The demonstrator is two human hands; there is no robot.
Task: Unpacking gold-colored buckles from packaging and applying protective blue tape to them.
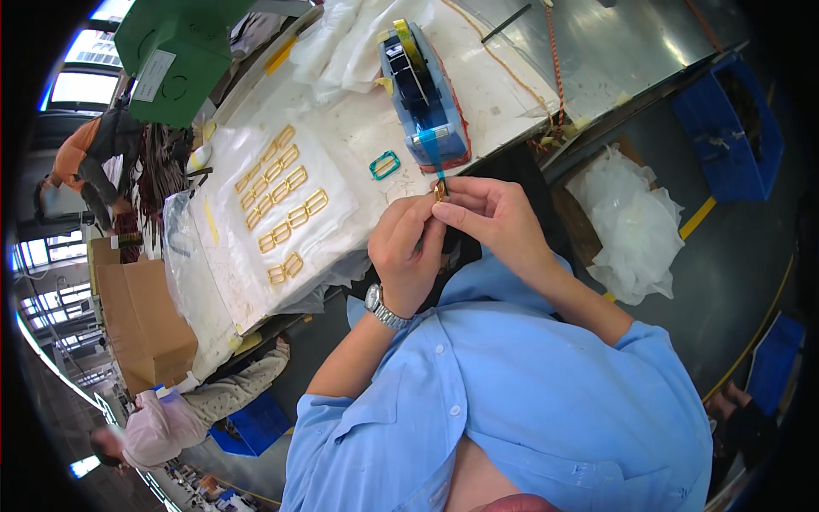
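Note:
Both my hands meet just past the table's near edge, pinching a small gold metal buckle [440,192] between the fingertips. My left hand [401,247], with a watch on its wrist, grips it from the left. From the right, my right hand [505,224] closes on it with thumb and fingers. Fingers cover most of the buckle. Right beyond them stands a blue tape dispenser [450,128], a strip of blue tape [431,147] at its front end. A buckle covered in blue-green film [385,165] lies left of the dispenser. Farther left, gold slide buckles [294,213] rest in rows on a white sheet.
A green box [175,55] and crumpled white plastic [341,51] are at the back of the table [341,141]. Right of me on the floor stands a carton with white plastic bags [631,226], beyond it a blue crate [734,128]. Other people work at the left.

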